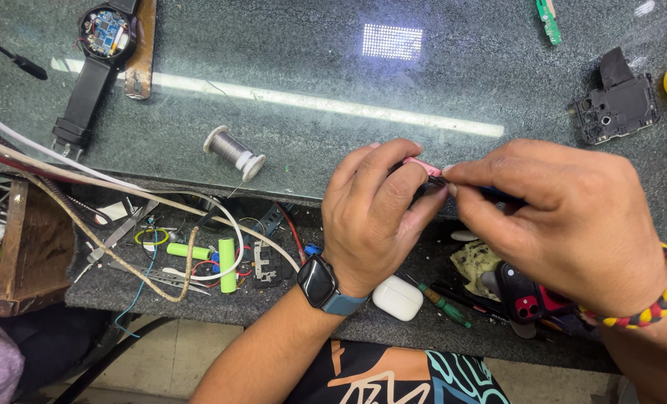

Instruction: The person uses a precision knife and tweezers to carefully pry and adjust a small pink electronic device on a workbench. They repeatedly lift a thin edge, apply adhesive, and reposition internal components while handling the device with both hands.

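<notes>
Both hands meet over the near edge of the glass-topped bench. The left hand is curled tight around a small pink device, fingers wrapped over most of it, so only 1 pink end shows. Its long axis runs roughly left to right, the visible end pointing at the right hand, whose thumb and forefinger are pinched closed on a thin dark tool touching that end.
</notes>
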